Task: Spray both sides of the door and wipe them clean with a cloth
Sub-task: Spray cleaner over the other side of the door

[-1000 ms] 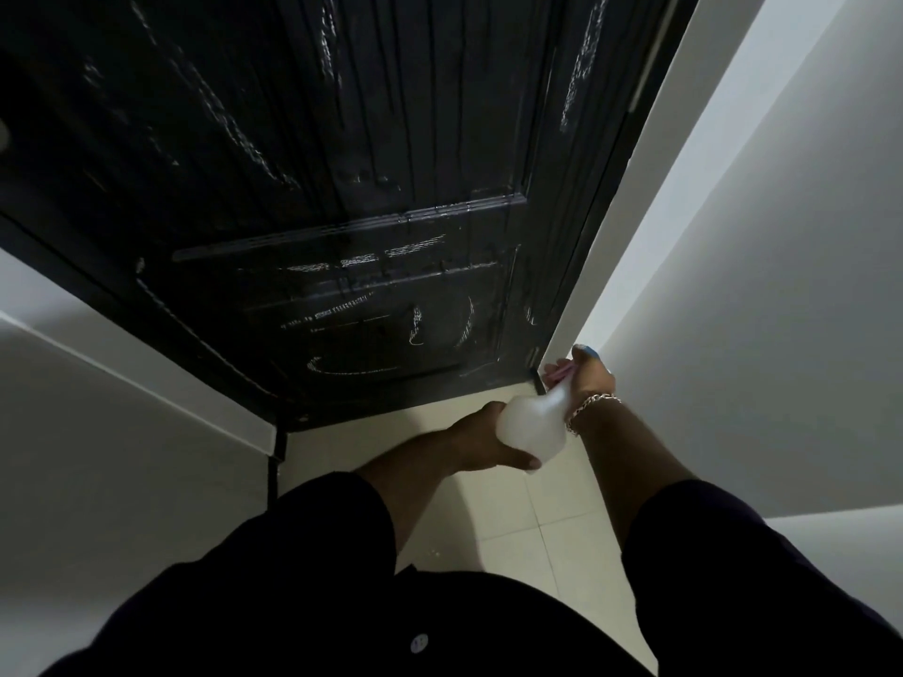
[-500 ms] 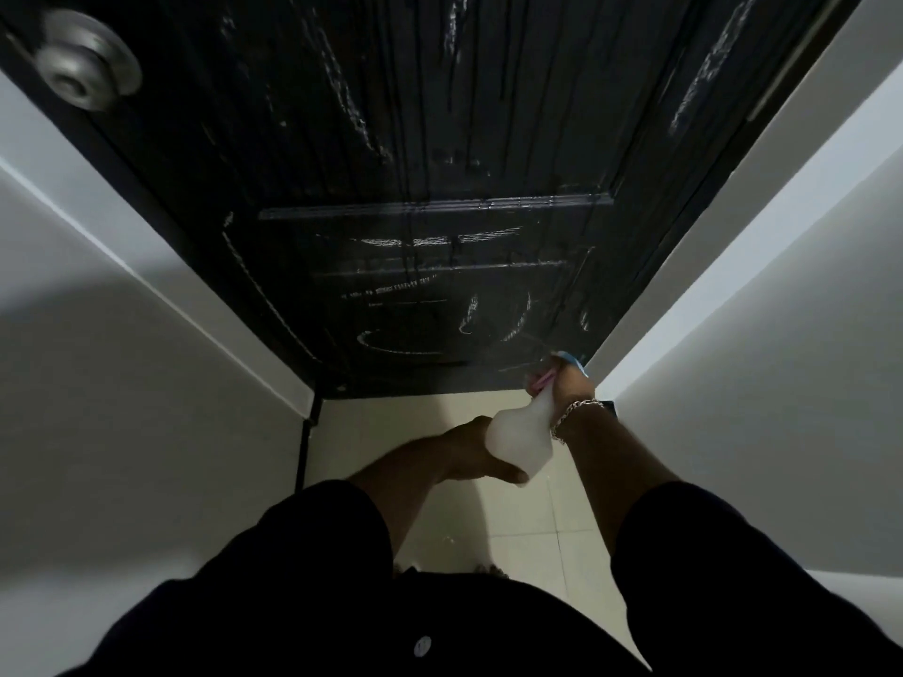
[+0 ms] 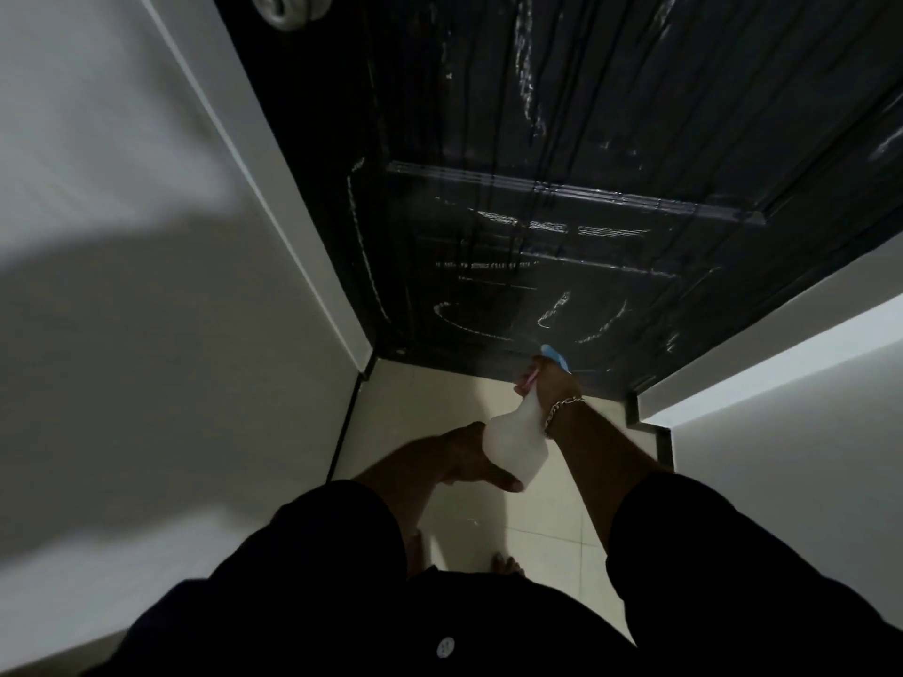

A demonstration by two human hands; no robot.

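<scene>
A: Black panelled door (image 3: 586, 163), wet; white foam streaks on lower panel; silver round knob (image 3: 288, 7) at top edge.

B: Hands?

A: Right hand (image 3: 554, 383) curled round neck of translucent white spray bottle (image 3: 513, 444), low, just before door's bottom edge; chain bracelet (image 3: 562, 410) at wrist; left hand (image 3: 471, 459) cups bottle's base, thumb under it.

B: Surroundings?

A: Cream tiled floor (image 3: 440, 408); white walls (image 3: 146, 334) either side.
</scene>
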